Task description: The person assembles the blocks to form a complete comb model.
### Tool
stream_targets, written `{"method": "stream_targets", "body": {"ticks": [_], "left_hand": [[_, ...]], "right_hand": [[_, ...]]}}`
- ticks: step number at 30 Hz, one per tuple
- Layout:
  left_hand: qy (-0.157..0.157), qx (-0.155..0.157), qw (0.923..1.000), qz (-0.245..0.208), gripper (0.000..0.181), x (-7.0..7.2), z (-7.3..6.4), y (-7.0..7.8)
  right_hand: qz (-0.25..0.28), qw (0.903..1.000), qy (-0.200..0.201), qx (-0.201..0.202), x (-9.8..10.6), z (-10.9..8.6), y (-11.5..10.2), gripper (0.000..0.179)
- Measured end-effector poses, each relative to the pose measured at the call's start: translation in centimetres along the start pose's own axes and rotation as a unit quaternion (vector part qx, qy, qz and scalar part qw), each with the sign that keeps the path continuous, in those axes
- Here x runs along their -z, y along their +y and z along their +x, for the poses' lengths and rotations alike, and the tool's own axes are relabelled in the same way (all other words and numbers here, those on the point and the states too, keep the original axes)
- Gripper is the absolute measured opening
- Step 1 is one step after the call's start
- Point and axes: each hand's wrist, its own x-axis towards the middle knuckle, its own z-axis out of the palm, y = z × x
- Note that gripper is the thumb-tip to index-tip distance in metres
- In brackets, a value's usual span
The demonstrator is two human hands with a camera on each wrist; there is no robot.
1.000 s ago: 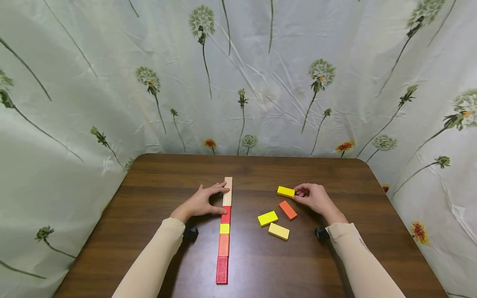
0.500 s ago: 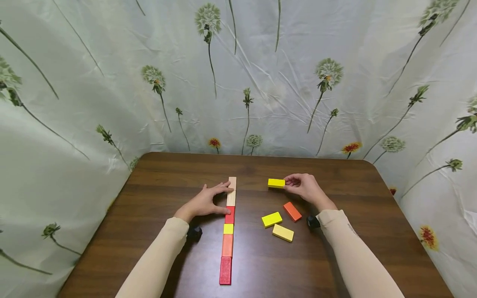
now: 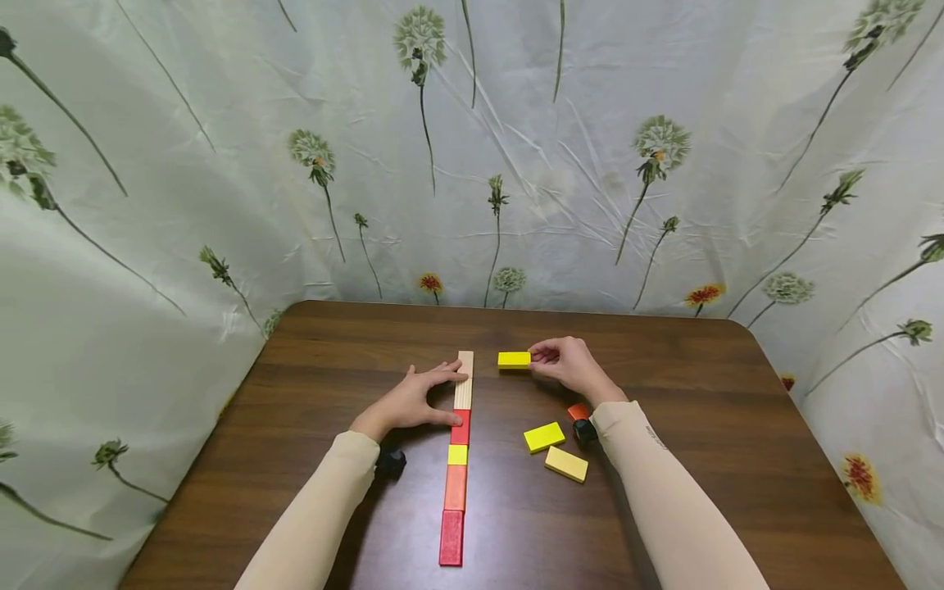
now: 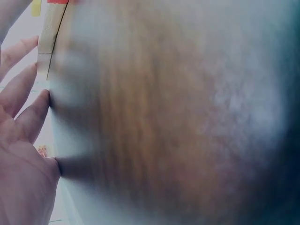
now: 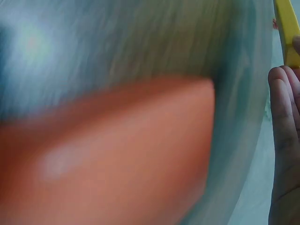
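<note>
A straight row of flat blocks runs down the table. From far to near come plain wood [image 3: 464, 395], a red block [image 3: 461, 435], a short yellow block [image 3: 457, 456], an orange block [image 3: 455, 488] and a dark red block [image 3: 451, 538]. My left hand [image 3: 409, 399] reaches over the row's far part with fingers spread, a fingertip at the plain wood and the thumb at the red block. To the right of the row's far end, my right hand [image 3: 571, 365] pinches a yellow block [image 3: 514, 360] by its right end, apart from the row.
Under and beside the right wrist lie a second orange block [image 3: 578, 411], a bright yellow block [image 3: 544, 437] and a pale yellow block [image 3: 566, 465]. The brown table [image 3: 664, 360] ends at the back against a flowered cloth [image 3: 560, 188].
My right hand has carried the yellow block leftward and slightly away from me, nearer the row's far end. The right wrist now partly covers the loose orange block. My left hand keeps its place on the row.
</note>
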Motion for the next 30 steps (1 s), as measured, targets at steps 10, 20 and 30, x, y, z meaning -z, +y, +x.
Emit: {"method": "stream_targets", "body": {"ticks": [10,20,30], "left_hand": [[0.000,0.010,0.9999,0.003,0.082,0.2,0.1,0.2],[-0.008,0.000,1.0000,0.004,0.082,-0.2,0.5,-0.1],[-0.006,0.002,1.0000,0.000,0.080,0.0,0.1,-0.4]], "right_hand": [[0.000,0.9997,-0.020,-0.016,-1.7,1.2,-1.2,0.024],[-0.030,0.9980,-0.039,-0.039,-2.3,1.8,-1.9,0.022],[-0.060,0.9950,-0.045,-0.066,-3.1,2.9,-3.1,0.019]]}}
